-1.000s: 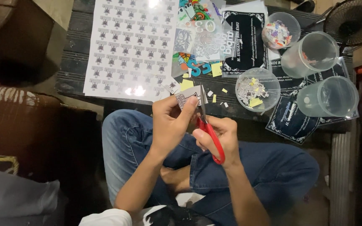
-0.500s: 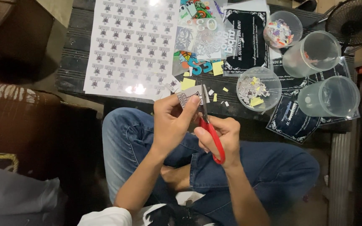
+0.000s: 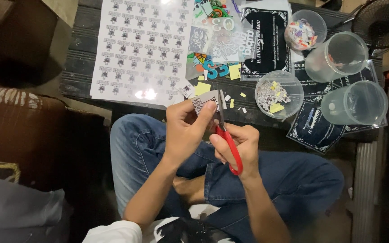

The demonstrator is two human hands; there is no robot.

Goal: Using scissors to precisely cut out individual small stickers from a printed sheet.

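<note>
My left hand (image 3: pixel 186 131) pinches a small printed paper piece (image 3: pixel 203 101) between thumb and fingers, held over my lap at the table's near edge. My right hand (image 3: pixel 237 145) grips red-handled scissors (image 3: pixel 227 137), whose blades point up and meet the right side of the paper piece. A large white sheet of small printed labels (image 3: pixel 142 45) lies on the dark table just beyond my left hand. I sit cross-legged in blue jeans.
Right of the hands stand a shallow clear cup of cut bits (image 3: pixel 279 94), two tall clear cups (image 3: pixel 336 56) (image 3: pixel 355 103) and a small cup of coloured scraps (image 3: pixel 305 29). Black printed cards (image 3: pixel 266 40), yellow scraps (image 3: pixel 202 88) and a fan (image 3: pixel 386 20) are nearby. A brown seat (image 3: pixel 21 130) sits left.
The hands have stayed almost in place; the paper piece has turned slightly in my left fingers while the scissors remain at its edge.
</note>
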